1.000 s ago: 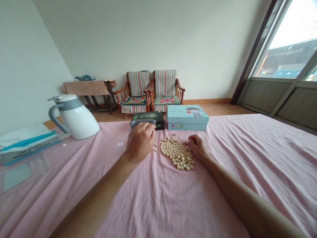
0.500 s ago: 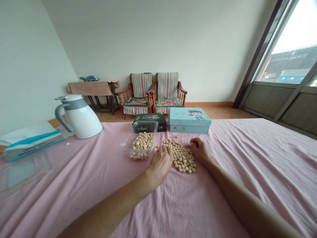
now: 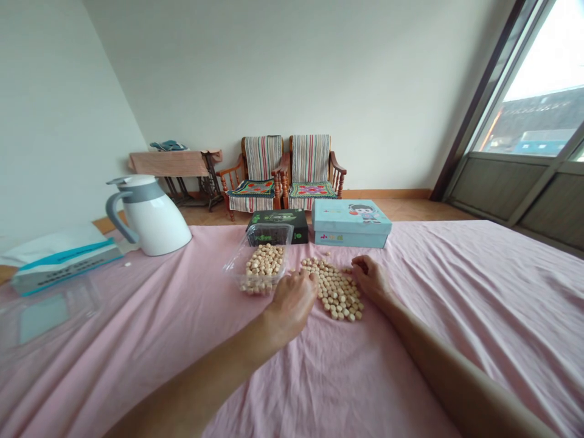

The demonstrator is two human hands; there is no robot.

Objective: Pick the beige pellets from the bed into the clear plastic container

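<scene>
Small round beige pieces lie in a loose pile [image 3: 340,292] on the pink cloth. At the pile's left edge is my left hand [image 3: 294,301], back upward, its fingers curled in; whatever they pinch is hidden. My right hand [image 3: 371,278] rests at the upper right edge of the pile with its fingers bent together, touching or very near the outer pieces. I cannot make out anything between them. Just left of my left hand stands a clear plastic container [image 3: 235,261], partly filled with more of the same pieces [image 3: 264,261].
Behind the container is a black box [image 3: 298,231], with a light blue box [image 3: 351,237] to its right. A white and grey jug [image 3: 157,219], a tissue pack [image 3: 68,264] and a clear plastic lid [image 3: 43,319] are at the left. Two chairs [image 3: 310,164] stand beyond the table.
The whole view has shifted slightly. Both hands stay at the edges of the pile, the left fingers curled a little differently. Pile and container look the same.
</scene>
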